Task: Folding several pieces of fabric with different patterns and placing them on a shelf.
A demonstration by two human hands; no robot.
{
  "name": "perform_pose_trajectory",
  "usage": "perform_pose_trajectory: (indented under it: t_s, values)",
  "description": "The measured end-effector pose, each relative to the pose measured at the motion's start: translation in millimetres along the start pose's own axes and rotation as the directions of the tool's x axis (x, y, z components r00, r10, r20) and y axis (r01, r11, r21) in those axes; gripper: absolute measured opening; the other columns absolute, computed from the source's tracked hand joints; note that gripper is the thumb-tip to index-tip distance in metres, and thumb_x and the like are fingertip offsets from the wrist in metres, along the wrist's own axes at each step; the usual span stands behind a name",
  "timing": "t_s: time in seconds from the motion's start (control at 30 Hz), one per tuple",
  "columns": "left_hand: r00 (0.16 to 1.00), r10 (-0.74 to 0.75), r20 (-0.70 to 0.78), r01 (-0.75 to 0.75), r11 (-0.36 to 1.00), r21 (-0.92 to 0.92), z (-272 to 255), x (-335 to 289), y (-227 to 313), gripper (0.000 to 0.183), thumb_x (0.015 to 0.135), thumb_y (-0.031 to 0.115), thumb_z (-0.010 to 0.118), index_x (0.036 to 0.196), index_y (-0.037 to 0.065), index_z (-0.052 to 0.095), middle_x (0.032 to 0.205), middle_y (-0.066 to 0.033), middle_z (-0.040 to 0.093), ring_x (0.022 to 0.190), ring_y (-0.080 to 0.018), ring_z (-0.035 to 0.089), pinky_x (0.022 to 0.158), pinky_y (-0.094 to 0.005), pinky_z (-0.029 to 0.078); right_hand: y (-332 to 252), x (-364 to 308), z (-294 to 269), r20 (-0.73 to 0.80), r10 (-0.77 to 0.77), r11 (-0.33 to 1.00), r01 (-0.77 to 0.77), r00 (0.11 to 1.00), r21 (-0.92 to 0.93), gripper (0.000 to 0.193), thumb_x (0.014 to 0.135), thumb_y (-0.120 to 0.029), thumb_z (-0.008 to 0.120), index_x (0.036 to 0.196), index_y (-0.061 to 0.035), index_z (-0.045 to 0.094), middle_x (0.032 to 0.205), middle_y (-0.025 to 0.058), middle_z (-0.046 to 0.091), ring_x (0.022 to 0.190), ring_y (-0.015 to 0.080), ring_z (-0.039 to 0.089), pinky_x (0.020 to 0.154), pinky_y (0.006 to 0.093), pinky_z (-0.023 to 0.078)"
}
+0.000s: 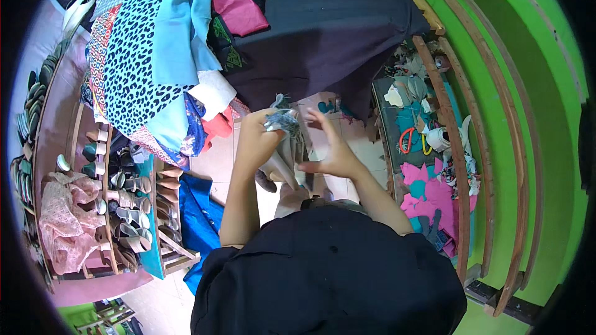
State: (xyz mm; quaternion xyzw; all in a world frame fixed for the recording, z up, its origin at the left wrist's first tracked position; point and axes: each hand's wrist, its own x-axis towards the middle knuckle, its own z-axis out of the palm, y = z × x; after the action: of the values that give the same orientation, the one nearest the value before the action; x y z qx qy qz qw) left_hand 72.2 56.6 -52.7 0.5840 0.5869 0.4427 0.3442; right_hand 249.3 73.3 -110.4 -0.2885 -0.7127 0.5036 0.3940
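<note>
In front of my body, my left hand (pixel 256 139) is closed around a bunched grey-blue bundle (pixel 282 121) that looks like frayed cloth or fibre. Its ragged end sticks up past my fingers. Paler grey-beige lengths (pixel 287 156) hang below it, but I cannot tell whether they belong to the same piece. My right hand (pixel 335 154) is just to the right of the bundle, with its fingers spread and nothing visible in them.
Patterned and blue fabrics (pixel 139 56) are heaped at the far left, beside a dark cloth-covered table (pixel 335 25). Shoes fill a wooden rack (pixel 112 211) on the left. On the right, wooden rails (pixel 456 167) front a shelf with pink scraps (pixel 444 195). Blue cloth (pixel 200 211) lies low left.
</note>
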Motion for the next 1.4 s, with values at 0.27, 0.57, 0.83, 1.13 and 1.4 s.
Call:
perform_pose_trajectory:
  t_s: [0.27,0.57,0.83,1.13,1.4]
  values:
    - [0.978,-0.065,-0.197,0.049,0.995,-0.084,-7,-4,5,0.013,0.079,0.012,0.058,0.078,0.001,0.064,0.06,0.0012,0.055,0.056,-0.0051,0.046,0.051,-0.0208,0.036,49,-8,10,-0.214,0.287,0.941,-0.316,0.934,-0.119,0.023,0.076,-0.013,0.056,0.094,-0.0002,0.06,0.081,0.0167,0.062,0.072,0.0262,0.06,0.068,0.0311,0.045]
    - [0.983,-0.118,-0.141,0.087,0.975,-0.206,-20,0,-45,0.013,0.08,0.015,0.057,0.077,0.002,0.056,0.069,0.0004,0.052,0.062,-0.007,0.046,0.055,-0.021,0.037,0,-20,-57,0.446,0.299,0.948,-0.315,0.844,-0.041,0.019,0.074,-0.018,0.063,0.075,0.0008,0.061,0.076,0.0103,0.06,0.071,0.0203,0.055,0.069,0.0301,0.041]
    - [0.914,-0.405,-0.018,0.293,0.693,-0.659,-4,-9,-58,0.021,0.075,0.013,0.056,0.092,0.001,0.051,0.08,-0.0059,0.054,0.074,-0.0149,0.055,0.066,-0.0284,0.046,-33,-12,-64,0.052,-0.291,0.867,0.24,0.955,0.436,0.013,0.061,-0.01,0.067,0.066,0.001,0.063,0.095,0.0158,0.061,0.096,0.0278,0.055,0.09,0.0403,0.036]
    - [0.958,-0.239,0.16,0.281,0.659,-0.698,17,-26,-44,0.027,0.085,0.023,0.057,0.102,0.002,0.054,0.09,-0.0022,0.058,0.081,-0.0089,0.054,0.072,-0.0238,0.043,-29,-2,-24,0.244,0.022,0.889,-0.13,0.97,0.44,0.039,0.064,-0.001,0.045,0.1,0.0078,0.056,0.113,0.0139,0.05,0.103,0.0199,0.047,0.09,0.0284,0.033]
    - [0.978,-0.139,0.158,0.207,0.774,-0.599,21,-41,-29,0.053,0.093,0.043,0.03,0.118,0.0,0.048,0.107,-0.0098,0.055,0.1,-0.0133,0.05,0.086,-0.0252,0.038,-38,4,4,0.027,-0.038,0.997,0.04,0.999,-0.06,0.033,0.076,-0.002,0.048,0.108,0.007,0.05,0.108,0.0164,0.049,0.101,0.0241,0.049,0.087,0.0287,0.036]
